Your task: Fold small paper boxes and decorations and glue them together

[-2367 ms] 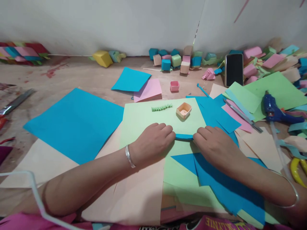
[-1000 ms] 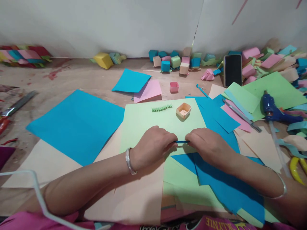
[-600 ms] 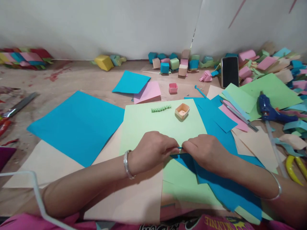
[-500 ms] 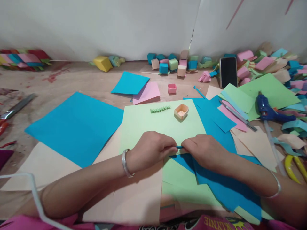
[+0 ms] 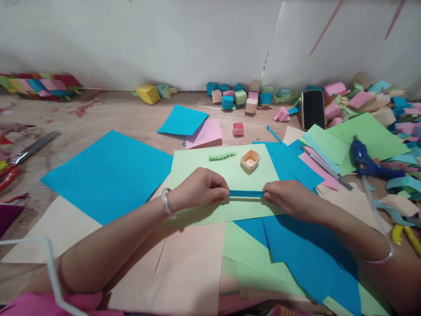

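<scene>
A narrow blue paper strip (image 5: pixel 246 193) stretches between my two hands, just above a light green sheet (image 5: pixel 194 210). My left hand (image 5: pixel 205 188) pinches its left end, and my right hand (image 5: pixel 286 197) pinches the right end. Beyond the strip, a zigzag-folded green paper strip (image 5: pixel 222 156) lies on the sheet. Beside it sits a small open peach paper box (image 5: pixel 250 161) with something small inside. Farther back is a tiny pink paper box (image 5: pixel 238 129).
Blue sheets (image 5: pixel 108 175) lie left and right. A glue gun (image 5: pixel 365 160), a craft knife (image 5: pixel 325 166), a phone (image 5: pixel 312 109) and yellow-handled scissors (image 5: pixel 408 237) are at the right. More scissors (image 5: pixel 29 151) lie far left. Several paper cubes (image 5: pixel 227 102) line the wall.
My hands have moved apart and slightly up the sheet, exposing more of the blue strip between them. The camera view has shifted a little.
</scene>
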`<state>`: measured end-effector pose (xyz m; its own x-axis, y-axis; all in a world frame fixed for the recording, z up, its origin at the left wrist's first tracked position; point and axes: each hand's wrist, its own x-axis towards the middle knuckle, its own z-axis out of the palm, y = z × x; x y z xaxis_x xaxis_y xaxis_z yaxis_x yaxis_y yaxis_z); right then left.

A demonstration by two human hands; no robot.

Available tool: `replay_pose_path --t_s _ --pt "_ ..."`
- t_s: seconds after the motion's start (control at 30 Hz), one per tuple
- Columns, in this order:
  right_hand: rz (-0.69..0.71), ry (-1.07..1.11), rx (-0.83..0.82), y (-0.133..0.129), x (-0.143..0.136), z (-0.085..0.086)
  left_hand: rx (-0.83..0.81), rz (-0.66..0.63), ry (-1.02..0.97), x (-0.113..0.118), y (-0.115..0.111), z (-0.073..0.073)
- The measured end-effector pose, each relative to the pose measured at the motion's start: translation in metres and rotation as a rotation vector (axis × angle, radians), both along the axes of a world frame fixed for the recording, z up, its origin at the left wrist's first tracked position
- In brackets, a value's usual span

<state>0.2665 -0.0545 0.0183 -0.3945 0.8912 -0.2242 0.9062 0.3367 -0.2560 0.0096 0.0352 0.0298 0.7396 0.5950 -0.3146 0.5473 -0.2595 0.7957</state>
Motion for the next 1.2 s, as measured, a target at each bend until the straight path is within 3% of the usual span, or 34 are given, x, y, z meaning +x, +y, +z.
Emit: replay_pose_path --t_s 0.2,0.33,0.43,0.67,0.9,1.03,1.2 --pt "-0.060 -0.040 -0.093 0.006 0.003 0.006 -0.125 0.011 -0.013 -0.004 0.007 -0.006" --pt "-0.098 0.105 -0.120 0.009 0.005 0.006 -0.108 0.037 0.007 -0.003 0.007 -0.006" --pt "-0.138 0.224 -0.038 0.007 0.006 -0.001 -0.045 0.062 0.026 -0.002 0.004 -0.004" --pt "-0.128 0.323 0.469 -0.003 -0.003 -0.017 0.564 0.166 0.008 0.000 -0.010 -0.009" --pt "0.036 0.274 0.785 -0.012 -0.017 -0.014 1.036 0.044 -0.065 0.002 -0.012 -0.017" --pt "0.125 0.258 0.918 -0.018 -0.021 -0.014 0.981 0.094 -0.156 0.005 -0.018 -0.016" --pt "0.239 0.227 0.970 -0.025 -0.023 -0.012 0.631 0.281 -0.302 0.010 -0.026 -0.011"
